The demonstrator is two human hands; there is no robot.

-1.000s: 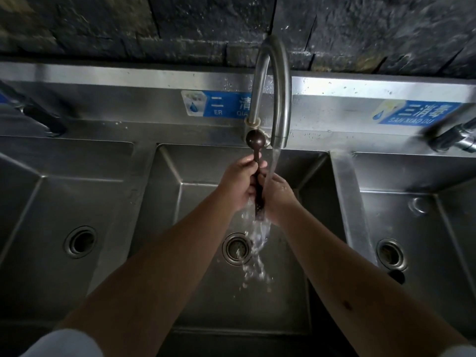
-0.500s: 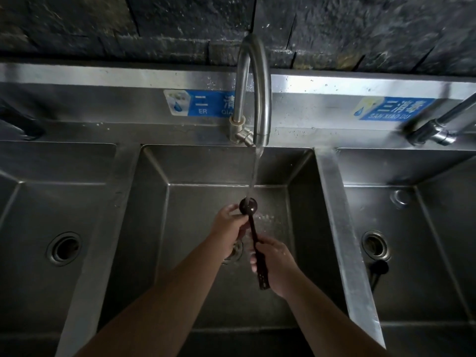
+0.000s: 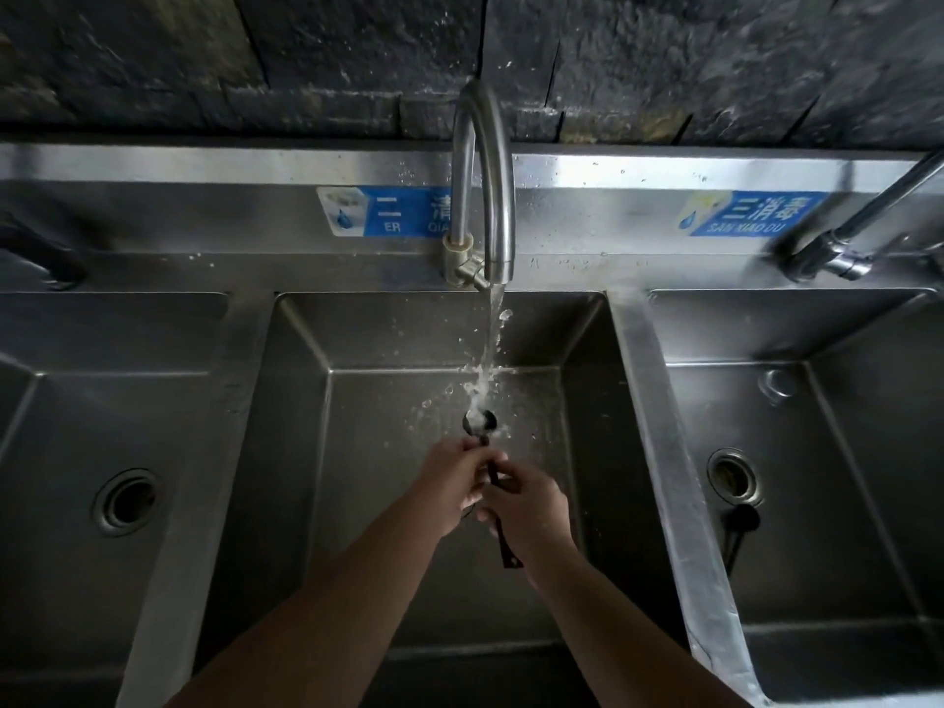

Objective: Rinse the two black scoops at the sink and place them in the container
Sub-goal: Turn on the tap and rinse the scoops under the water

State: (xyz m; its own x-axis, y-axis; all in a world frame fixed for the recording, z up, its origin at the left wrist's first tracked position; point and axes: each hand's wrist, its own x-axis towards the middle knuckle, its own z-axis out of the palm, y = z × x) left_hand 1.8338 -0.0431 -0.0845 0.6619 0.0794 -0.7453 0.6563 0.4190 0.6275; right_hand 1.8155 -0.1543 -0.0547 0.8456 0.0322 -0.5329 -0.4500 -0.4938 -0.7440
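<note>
Both hands grip one black scoop [image 3: 480, 422], left hand [image 3: 449, 482], right hand [image 3: 526, 508], bowl apparently under stream

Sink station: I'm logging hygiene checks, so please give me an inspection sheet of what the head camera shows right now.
Surface: steel three-basin sink, wet, splashes on the backsplash.
Job's things: one black scoop under the running faucet in the middle basin; second scoop lying by the right basin's drain. Container: nothing seen.
Clutter: nothing seen.
Grippers: left hand and right hand both grip the scoop's handle.
Cables: nothing seen.
Surroundings: dark stone wall, two blue labels, another tap at right.
</note>
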